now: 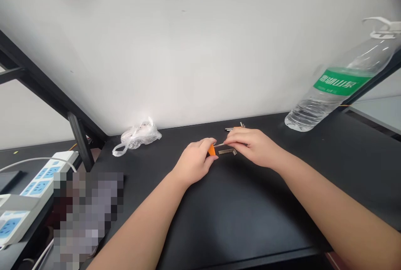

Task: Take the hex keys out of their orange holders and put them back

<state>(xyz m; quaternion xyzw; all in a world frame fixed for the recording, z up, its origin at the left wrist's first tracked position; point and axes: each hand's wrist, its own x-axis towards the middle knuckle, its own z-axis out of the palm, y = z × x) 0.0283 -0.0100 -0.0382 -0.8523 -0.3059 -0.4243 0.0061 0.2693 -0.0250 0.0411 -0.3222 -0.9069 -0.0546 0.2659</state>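
Observation:
My left hand [197, 158] is closed around a small orange holder [211, 150], of which only part shows past my fingers. A thin metal rod, apparently a hex key [219, 145], spans from the holder to my right hand [252, 147], whose fingertips pinch its other end. Just below the rod, several L-shaped hex keys [228, 152] lie side by side on the black table [234, 211]. Behind my right hand, more metal keys [229, 129] lie on the table, partly hidden by it.
A crumpled clear plastic bag [139, 134] lies by the wall at the back left. A large water bottle [335, 84] with a green label stands at the back right. White power strips [40, 186] and a cable [37, 159] are on the left, beside a black metal frame [79, 140].

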